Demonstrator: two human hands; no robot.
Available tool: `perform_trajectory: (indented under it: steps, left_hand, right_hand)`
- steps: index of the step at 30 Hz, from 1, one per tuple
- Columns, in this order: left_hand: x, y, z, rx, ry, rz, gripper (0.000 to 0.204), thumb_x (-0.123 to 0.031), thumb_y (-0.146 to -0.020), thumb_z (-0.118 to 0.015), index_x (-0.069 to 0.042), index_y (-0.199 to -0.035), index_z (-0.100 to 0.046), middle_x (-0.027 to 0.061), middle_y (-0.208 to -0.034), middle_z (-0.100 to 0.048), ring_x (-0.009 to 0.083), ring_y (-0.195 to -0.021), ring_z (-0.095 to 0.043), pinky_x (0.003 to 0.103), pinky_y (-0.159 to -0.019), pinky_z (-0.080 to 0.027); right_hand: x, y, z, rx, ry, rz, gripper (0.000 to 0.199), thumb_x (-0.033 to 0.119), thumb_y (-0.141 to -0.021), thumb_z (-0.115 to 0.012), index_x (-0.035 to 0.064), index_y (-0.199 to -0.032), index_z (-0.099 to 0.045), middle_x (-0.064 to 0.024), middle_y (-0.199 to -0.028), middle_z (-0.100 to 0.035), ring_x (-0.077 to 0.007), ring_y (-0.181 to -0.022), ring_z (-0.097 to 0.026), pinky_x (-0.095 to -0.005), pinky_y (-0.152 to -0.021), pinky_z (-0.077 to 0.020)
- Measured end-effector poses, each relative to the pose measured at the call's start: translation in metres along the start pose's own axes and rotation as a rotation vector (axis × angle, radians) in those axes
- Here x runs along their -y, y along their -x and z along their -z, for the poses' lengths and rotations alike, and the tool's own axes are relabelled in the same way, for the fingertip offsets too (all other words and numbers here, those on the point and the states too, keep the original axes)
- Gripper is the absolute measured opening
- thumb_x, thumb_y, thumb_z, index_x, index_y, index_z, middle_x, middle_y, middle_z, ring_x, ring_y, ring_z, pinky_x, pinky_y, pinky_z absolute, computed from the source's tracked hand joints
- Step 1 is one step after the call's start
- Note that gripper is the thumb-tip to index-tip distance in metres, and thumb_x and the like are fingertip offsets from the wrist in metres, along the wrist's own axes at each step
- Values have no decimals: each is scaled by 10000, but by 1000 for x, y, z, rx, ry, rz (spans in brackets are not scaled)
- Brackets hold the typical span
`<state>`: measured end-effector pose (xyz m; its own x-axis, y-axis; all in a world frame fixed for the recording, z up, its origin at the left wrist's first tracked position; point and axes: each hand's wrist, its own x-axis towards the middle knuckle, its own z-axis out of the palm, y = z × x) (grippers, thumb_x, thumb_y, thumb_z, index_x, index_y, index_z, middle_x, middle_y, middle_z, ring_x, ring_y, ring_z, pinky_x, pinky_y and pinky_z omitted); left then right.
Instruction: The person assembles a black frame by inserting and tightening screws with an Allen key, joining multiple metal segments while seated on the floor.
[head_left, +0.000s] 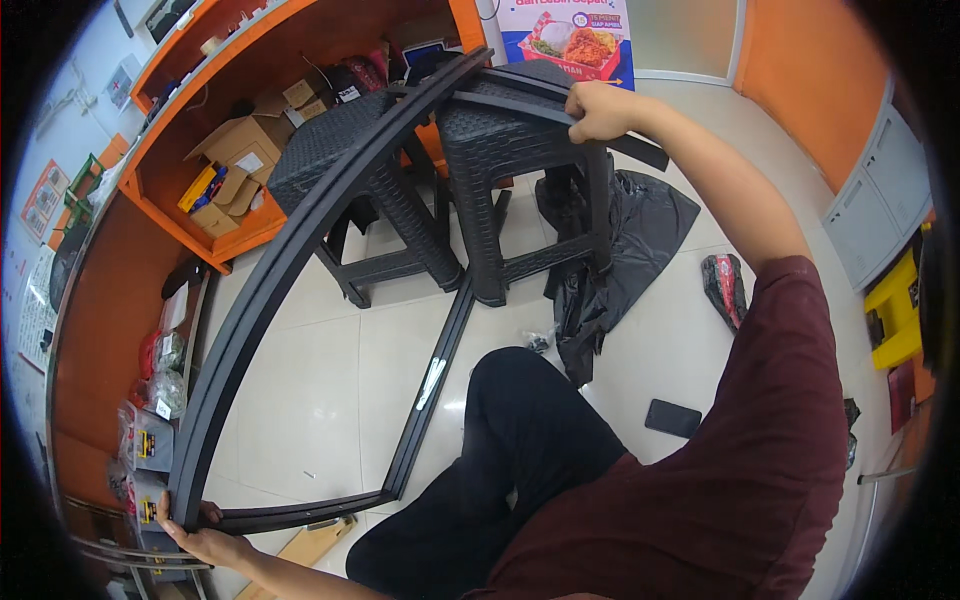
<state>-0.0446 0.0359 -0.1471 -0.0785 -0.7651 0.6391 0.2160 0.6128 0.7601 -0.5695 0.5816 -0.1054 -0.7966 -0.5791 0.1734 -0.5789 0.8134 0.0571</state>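
A large black rectangular frame (270,270) of long flat bars is held above the floor, its far end lying on two black woven-pattern plastic stools (500,160). My left hand (200,535) grips the frame's near corner at the lower left. My right hand (598,110) is closed on the frame's far bar where it lies on the right stool's seat. My dark-trousered leg (520,430) and maroon sleeve (780,400) fill the lower right.
A black plastic bag (630,230) lies on the white tiled floor beside the stools, with a dark phone-like slab (672,418) and a red-black packet (725,285) nearby. An orange counter with cardboard boxes (235,160) runs along the left. Grey cabinets (880,200) and a yellow object stand right.
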Motion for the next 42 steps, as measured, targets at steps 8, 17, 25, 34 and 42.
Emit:
perform_trajectory:
  steps: [8,17,25,34,42]
  left_hand:
    - [3,0,0,4,-34,4,551,-502,-1094,-272,-96,-1235,-618,10,-708,-489,83,-520,-375,219,-485,-288]
    - [1,-1,-1,-33,3,49,527,-498,-1089,-294,-109,-1230,-621,20,-716,-502,86,-503,-365,222,-471,-297]
    - [5,-2,0,-6,35,40,505,-488,-1085,-312,-108,-1230,-610,29,-689,-494,92,-493,-371,224,-467,-309]
    - [9,-4,8,36,2,1,474,-446,-1085,-310,-104,-1228,-605,37,-676,-488,100,-500,-384,233,-474,-308]
    - [3,0,2,-33,9,19,425,-370,-1088,-306,-105,-1221,-610,30,-652,-463,107,-515,-384,232,-489,-308]
  right_hand:
    - [24,9,0,-233,185,1,307,149,-824,-599,13,-1076,-711,-204,-1000,-719,-402,-1102,-639,-511,-953,-507]
    - [39,-12,-13,-138,244,-109,503,445,-959,-613,-13,-1165,-641,-190,-1043,-722,-384,-1086,-653,-569,-907,-506]
    - [20,-29,-35,-328,193,-116,470,397,-1005,-562,-44,-1131,-665,-259,-1062,-694,-429,-1064,-645,-579,-957,-471]
    - [-16,-35,-15,-251,84,-190,464,347,-974,-604,-108,-982,-694,-326,-1042,-688,-474,-1014,-671,-520,-923,-531]
    - [-24,-32,-7,-220,58,-222,441,341,-955,-649,-92,-1041,-644,-309,-1071,-679,-461,-1043,-659,-515,-899,-522]
